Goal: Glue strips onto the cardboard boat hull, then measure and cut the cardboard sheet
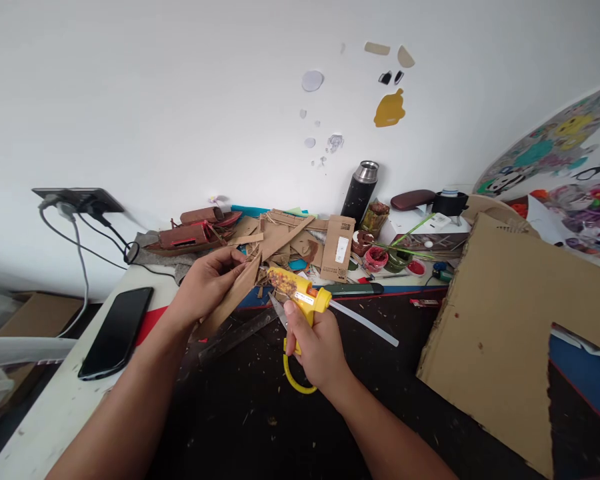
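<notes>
My left hand (211,283) is closed on a narrow folded cardboard strip (233,300), which slants up to the right. Wrapped round the handle of a yellow glue gun (303,293) is my right hand (315,337). The gun's nozzle points left, close to the strip; whether they touch is hard to tell. A clear glue stick (365,323) juts from the gun's rear. Beneath the gun lie scissors, partly hidden, with one blade (277,308) and a yellow handle loop (297,383) showing.
Cardboard scraps (283,237) lie behind the hands, beside a brown model boat (185,237). Paint jars (376,259) and a black bottle (361,193) stand right of them. A phone (116,333) is at left, a large cardboard sheet (500,333) at right.
</notes>
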A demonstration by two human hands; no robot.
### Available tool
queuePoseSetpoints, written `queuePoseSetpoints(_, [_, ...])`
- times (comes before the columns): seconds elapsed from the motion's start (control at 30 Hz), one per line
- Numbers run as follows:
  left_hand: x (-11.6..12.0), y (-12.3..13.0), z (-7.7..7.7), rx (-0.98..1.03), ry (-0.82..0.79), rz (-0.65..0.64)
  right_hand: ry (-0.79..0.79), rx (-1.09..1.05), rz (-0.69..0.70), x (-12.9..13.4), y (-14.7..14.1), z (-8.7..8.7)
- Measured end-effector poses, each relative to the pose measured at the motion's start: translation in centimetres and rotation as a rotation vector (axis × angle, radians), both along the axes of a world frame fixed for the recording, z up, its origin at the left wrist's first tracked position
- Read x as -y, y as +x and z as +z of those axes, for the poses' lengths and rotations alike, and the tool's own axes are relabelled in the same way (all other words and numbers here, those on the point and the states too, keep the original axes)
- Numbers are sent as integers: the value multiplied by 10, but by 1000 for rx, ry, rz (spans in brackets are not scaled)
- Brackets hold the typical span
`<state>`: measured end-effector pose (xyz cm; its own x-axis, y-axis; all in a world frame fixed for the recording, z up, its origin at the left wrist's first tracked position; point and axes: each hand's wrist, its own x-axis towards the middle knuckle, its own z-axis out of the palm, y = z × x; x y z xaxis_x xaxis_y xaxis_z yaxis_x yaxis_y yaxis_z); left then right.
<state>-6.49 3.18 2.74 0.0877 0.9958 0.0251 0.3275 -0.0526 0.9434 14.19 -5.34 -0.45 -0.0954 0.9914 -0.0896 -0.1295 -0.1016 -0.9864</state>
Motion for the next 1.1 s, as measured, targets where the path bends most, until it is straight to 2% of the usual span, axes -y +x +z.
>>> queuePoseSetpoints(0.3, [-1,1,-1,152,-100,8,17,13,23,1,0,2])
queuePoseSetpoints(0.57, [-1,2,-1,174,-131,-16,26,19,38,2,0,5])
queuePoseSetpoints(1.1, [-1,4,0,244,-172,24,48,67,30,5,-1,-2])
